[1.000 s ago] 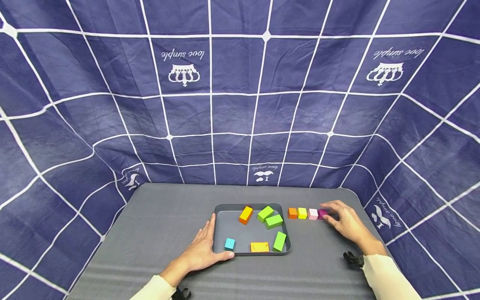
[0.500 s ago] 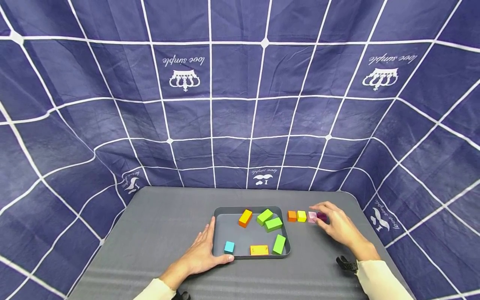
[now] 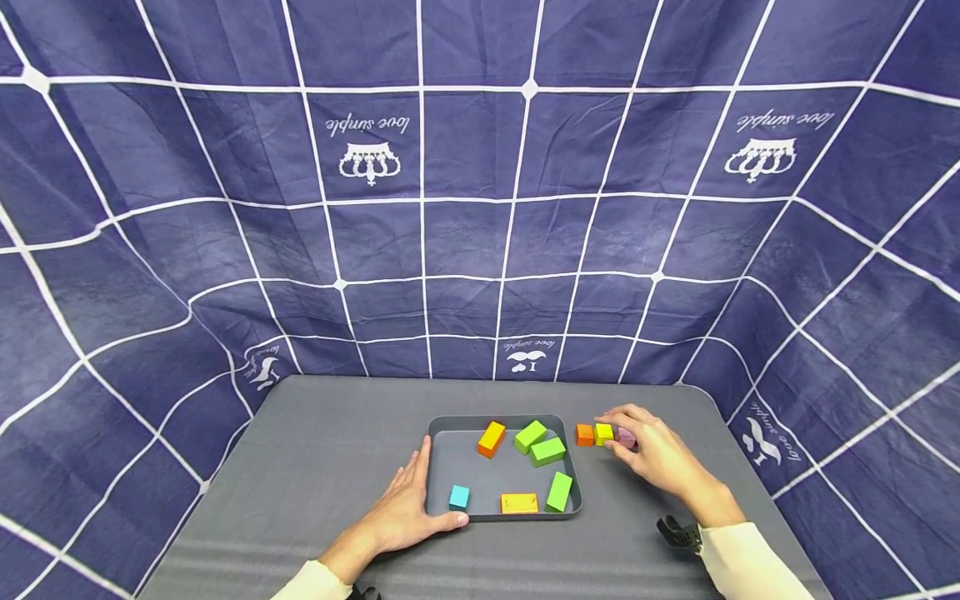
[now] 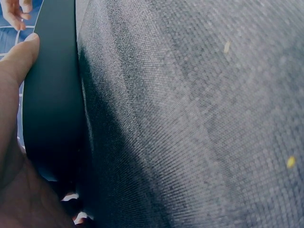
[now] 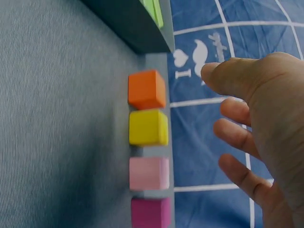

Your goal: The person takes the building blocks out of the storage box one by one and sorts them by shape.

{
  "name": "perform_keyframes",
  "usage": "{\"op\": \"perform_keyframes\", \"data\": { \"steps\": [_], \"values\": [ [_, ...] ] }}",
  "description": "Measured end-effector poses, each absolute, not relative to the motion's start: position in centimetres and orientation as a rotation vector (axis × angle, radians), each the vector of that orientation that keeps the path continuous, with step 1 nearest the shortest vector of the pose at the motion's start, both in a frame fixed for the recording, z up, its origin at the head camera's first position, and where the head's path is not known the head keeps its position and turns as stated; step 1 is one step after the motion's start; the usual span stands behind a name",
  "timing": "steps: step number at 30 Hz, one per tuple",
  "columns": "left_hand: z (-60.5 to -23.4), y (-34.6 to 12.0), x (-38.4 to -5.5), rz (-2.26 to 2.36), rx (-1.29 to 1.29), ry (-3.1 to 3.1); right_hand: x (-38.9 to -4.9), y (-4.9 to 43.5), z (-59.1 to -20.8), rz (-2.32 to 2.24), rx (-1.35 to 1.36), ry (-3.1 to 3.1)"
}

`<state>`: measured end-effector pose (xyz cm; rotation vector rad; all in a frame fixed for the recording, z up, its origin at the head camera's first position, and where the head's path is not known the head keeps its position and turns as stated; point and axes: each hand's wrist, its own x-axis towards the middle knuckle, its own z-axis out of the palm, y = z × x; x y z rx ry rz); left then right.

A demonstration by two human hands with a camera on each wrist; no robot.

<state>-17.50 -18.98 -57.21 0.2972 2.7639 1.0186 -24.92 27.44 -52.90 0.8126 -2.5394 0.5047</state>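
My left hand [image 3: 405,515] rests against the near left corner of a grey tray [image 3: 480,475], fingers straight along its left side. In the left wrist view the thumb [image 4: 26,54] touches the tray's dark wall [image 4: 53,104]. To the tray's right, a row of small cubes sits on the table: orange [image 3: 584,435], yellow [image 3: 603,434], pink [image 3: 627,438], and a purple cube [image 5: 151,213], which the hand hides in the head view. Above the row hovers my right hand [image 3: 660,454], thumb and fingers apart, holding nothing. Its fingertips are nearest the yellow and pink cubes.
Inside the tray lie a light blue cube [image 3: 459,497], an orange block [image 3: 491,439], a yellow-orange block [image 3: 519,503] and green blocks [image 3: 547,452]. The grey tabletop [image 3: 337,442] meets a blue white-lined curtain [image 3: 465,233] at the back and sides.
My right hand has moved left along the row, from the purple cube to above the yellow and pink ones. The cubes keep their places. My left hand stays at the tray.
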Motion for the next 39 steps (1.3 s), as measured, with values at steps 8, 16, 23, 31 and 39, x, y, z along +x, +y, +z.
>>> {"op": "perform_keyframes", "data": {
  "steps": [8, 16, 23, 31, 39],
  "values": [
    [-57.3, -19.0, -17.5, 1.021, 0.3, 2.764, -24.5, 25.2, -52.3, 0.448, 0.897, -2.534],
    [-57.3, -19.0, -17.6, 1.019, 0.307, 2.773, -23.8, 22.5, -51.8, 0.406, 1.002, -2.532],
    [-57.4, -19.2, -17.6, 1.018, 0.315, 2.768, -23.5, 19.6, -51.4, 0.43, 1.115, -2.591],
    [-57.4, -19.3, -17.6, 1.009, 0.328, 2.77, -22.9, 15.9, -50.8, 0.443, 1.242, -2.671],
    [-57.2, -19.2, -17.7, 1.003, 0.319, 2.759, -23.1, 12.6, -50.6, 0.387, 1.343, -2.74]
  ]
}}
